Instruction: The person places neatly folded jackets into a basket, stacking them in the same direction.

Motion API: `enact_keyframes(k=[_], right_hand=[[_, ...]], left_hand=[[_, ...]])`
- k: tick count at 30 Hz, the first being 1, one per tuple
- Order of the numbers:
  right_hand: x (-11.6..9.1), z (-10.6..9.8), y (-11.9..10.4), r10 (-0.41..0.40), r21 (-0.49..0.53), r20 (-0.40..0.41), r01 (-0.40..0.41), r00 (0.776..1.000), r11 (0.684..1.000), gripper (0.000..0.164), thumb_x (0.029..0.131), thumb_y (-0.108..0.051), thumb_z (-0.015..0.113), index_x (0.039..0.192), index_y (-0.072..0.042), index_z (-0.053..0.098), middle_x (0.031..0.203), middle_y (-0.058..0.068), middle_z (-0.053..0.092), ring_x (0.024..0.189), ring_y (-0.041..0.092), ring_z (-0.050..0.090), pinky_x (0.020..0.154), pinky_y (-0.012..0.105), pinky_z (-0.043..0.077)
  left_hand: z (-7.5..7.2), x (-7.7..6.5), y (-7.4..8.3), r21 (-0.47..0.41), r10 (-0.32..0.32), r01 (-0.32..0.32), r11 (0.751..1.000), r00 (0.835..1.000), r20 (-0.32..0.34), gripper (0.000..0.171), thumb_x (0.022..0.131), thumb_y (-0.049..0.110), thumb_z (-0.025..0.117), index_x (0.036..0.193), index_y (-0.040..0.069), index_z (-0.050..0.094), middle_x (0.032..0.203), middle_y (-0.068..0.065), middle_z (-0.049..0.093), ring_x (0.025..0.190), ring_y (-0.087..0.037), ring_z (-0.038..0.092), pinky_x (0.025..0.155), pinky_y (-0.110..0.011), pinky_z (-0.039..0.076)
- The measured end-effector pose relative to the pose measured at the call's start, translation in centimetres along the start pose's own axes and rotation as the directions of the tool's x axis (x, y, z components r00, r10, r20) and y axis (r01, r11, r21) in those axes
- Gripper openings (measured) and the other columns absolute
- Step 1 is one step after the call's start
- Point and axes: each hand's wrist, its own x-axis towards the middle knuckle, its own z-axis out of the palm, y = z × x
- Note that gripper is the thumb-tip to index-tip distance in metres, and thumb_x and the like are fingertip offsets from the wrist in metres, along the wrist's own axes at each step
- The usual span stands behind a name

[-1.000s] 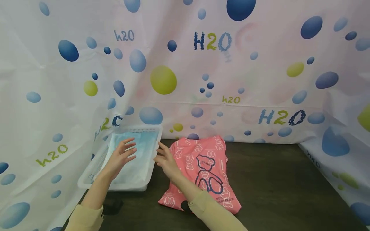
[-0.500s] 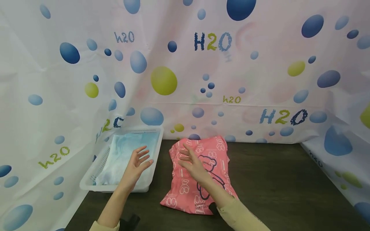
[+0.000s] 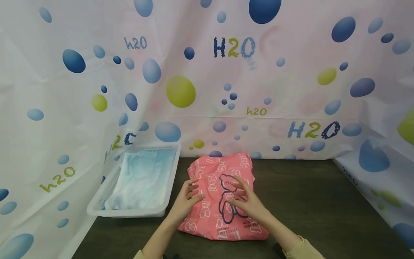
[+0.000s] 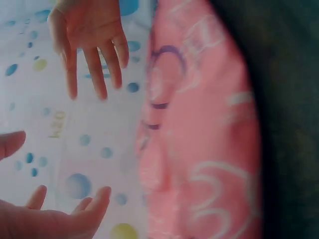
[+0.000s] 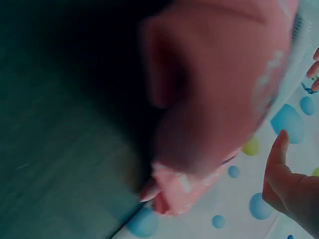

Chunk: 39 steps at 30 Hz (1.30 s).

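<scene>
A pink plastic bag [image 3: 211,190] with white bear outlines and a dark blue bear lies on the dark table. My left hand [image 3: 186,201] hovers over its left side, fingers spread and loosely bent. Opposite it, my right hand [image 3: 250,203] hangs above the bag's right half with its fingers apart. Neither hand holds anything. The left wrist view shows the bag [image 4: 199,129] close beside both hands, with the right hand's palm [image 4: 94,30] facing the camera. In the right wrist view the bag [image 5: 214,89] is blurred, and my right hand [image 5: 291,186] is at the right edge.
A white plastic basket [image 3: 176,162] with light blue and white sheet-like items [image 3: 142,180] in it stands left of the bag. Behind the table [image 3: 300,201] hangs a white curtain [image 3: 207,90] printed with blue and green dots, which also runs along both sides.
Both hands have moved right, from over the basket and the bag's left edge to over the bag. They stay empty. Bag and basket have not moved on the table.
</scene>
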Motion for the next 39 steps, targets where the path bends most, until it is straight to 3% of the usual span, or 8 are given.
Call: enact_keyframes(k=[6, 11, 15, 19, 25, 29, 35, 39], right_hand=[[-0.6, -2.0, 2.3, 0.111, -0.076, -0.092, -0.118, 0.99, 0.99, 0.083, 0.089, -0.019, 0.072, 0.155, -0.011, 0.022, 0.149, 0.028, 0.03, 0.131, 0.048, 0.036, 0.098, 0.061, 0.041], [-0.8, -3.4, 3.8, 0.164, -0.15, -0.091, -0.177, 0.982, 0.973, 0.089, 0.084, -0.026, 0.075, 0.154, -0.007, 0.022, 0.149, 0.032, 0.026, 0.131, 0.051, 0.033, 0.1, 0.06, 0.04], [-0.7, -4.2, 4.6, 0.193, -0.182, -0.069, -0.203, 0.979, 0.962, 0.092, 0.083, -0.029, 0.076, 0.154, -0.008, 0.022, 0.149, 0.031, 0.023, 0.133, 0.052, 0.027, 0.101, 0.064, 0.035], [0.0, -4.4, 5.2, 0.238, -0.093, -0.044, -0.241, 0.97, 0.966, 0.09, 0.085, -0.025, 0.073, 0.155, -0.007, 0.018, 0.15, 0.033, 0.015, 0.13, 0.055, 0.031, 0.097, 0.064, 0.039], [1.4, -4.6, 5.8, 0.345, 0.149, 0.023, -0.344, 0.938, 0.927, 0.087, 0.094, -0.024, 0.064, 0.157, -0.011, 0.006, 0.15, 0.033, 0.01, 0.12, 0.051, 0.044, 0.091, 0.059, 0.048], [2.2, -4.9, 6.1, 0.377, 0.279, 0.156, -0.407, 0.913, 0.87, 0.092, 0.094, -0.024, 0.064, 0.157, -0.021, -0.003, 0.14, 0.029, 0.037, 0.1, 0.035, 0.064, 0.082, 0.048, 0.056], [2.7, -5.0, 6.3, 0.352, 0.23, 0.278, -0.417, 0.894, 0.879, 0.097, 0.09, -0.015, 0.069, 0.157, -0.023, -0.001, 0.121, 0.02, 0.057, 0.089, 0.03, 0.07, 0.078, 0.043, 0.057], [2.7, -5.0, 6.2, 0.378, 0.204, 0.265, -0.434, 0.887, 0.877, 0.095, 0.088, -0.008, 0.067, 0.158, -0.021, 0.004, 0.129, 0.024, 0.052, 0.089, 0.029, 0.07, 0.078, 0.043, 0.057]], left_hand=[[0.5, 1.2, -2.4, 0.131, -0.074, 0.073, 0.989, 0.997, 0.001, 0.069, 0.089, 0.023, 0.07, 0.147, 0.012, 0.033, 0.149, -0.026, 0.025, 0.135, -0.049, 0.028, 0.098, -0.069, 0.033], [0.3, 1.8, -3.9, 0.229, -0.145, 0.163, 0.96, 0.985, -0.095, 0.069, 0.084, 0.028, 0.075, 0.143, 0.017, 0.041, 0.148, -0.025, 0.025, 0.133, -0.048, 0.022, 0.096, -0.075, 0.027], [0.0, 2.2, -5.1, 0.219, -0.165, 0.192, 0.957, 0.977, -0.134, 0.07, 0.083, 0.028, 0.076, 0.142, 0.015, 0.042, 0.145, -0.028, 0.024, 0.13, -0.048, 0.021, 0.097, -0.073, 0.026], [-0.3, 3.0, -6.1, 0.116, -0.195, 0.207, 0.971, 0.975, -0.109, 0.067, 0.087, 0.023, 0.072, 0.144, 0.009, 0.038, 0.144, -0.03, 0.028, 0.127, -0.045, 0.033, 0.098, -0.063, 0.034], [-0.6, 4.6, -6.8, -0.075, -0.232, 0.231, 0.97, 0.973, -0.012, 0.065, 0.093, 0.02, 0.064, 0.148, 0.007, 0.031, 0.146, -0.029, 0.028, 0.122, -0.041, 0.045, 0.09, -0.055, 0.045], [-0.3, 5.7, -7.3, -0.248, -0.244, 0.279, 0.928, 0.956, 0.163, 0.063, 0.097, 0.02, 0.058, 0.152, 0.012, 0.026, 0.15, -0.026, 0.022, 0.123, -0.038, 0.044, 0.092, -0.055, 0.047], [0.7, 6.0, -8.1, -0.402, -0.22, 0.384, 0.831, 0.892, 0.395, 0.066, 0.099, 0.009, 0.053, 0.157, 0.019, 0.024, 0.147, -0.018, 0.035, 0.115, -0.023, 0.057, 0.097, -0.037, 0.05], [1.2, 5.9, -8.2, -0.419, -0.214, 0.387, 0.822, 0.89, 0.402, 0.067, 0.097, 0.006, 0.054, 0.156, 0.023, 0.027, 0.148, -0.017, 0.038, 0.116, -0.023, 0.059, 0.097, -0.036, 0.049]])
